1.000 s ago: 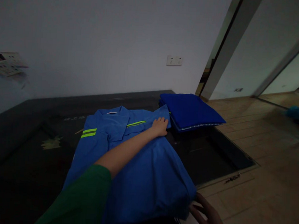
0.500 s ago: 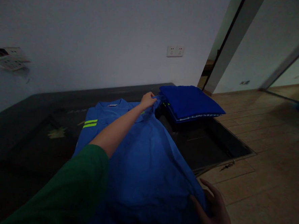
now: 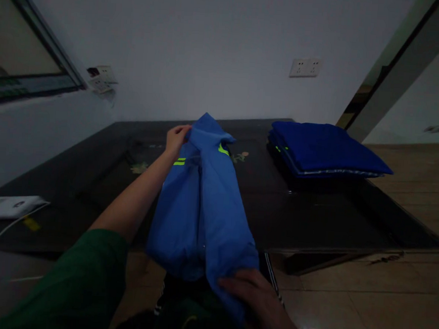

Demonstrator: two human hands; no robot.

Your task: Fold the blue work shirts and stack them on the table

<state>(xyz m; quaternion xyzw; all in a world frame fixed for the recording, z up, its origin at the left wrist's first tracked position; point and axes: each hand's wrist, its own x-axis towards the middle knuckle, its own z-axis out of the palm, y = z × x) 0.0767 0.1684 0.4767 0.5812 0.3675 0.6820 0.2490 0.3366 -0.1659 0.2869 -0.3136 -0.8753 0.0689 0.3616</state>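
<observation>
A blue work shirt [image 3: 225, 199] with yellow-green stripes lies in a long, narrow fold on the dark table, its lower end hanging over the front edge. My left hand [image 3: 178, 137] is closed on the shirt's far left side, near the shoulder, with fingertips pinching the fabric. At the near end, my right hand [image 3: 252, 293] grips the lower right part of the shirt, fingers lying over the cloth and the thumb out of sight. A long crease runs down the middle between the folded layers.
A stack of folded blue clothes [image 3: 328, 149] sits on the right of the dark table [image 3: 301, 219]. At the left lies a white power bank-like device [image 3: 10, 207] with a white cable. Wall sockets [image 3: 305, 68] are above the table.
The shirt's right side has been folded leftward over the body, making it narrower. My left hand has shifted to its far left edge. The view has turned left.
</observation>
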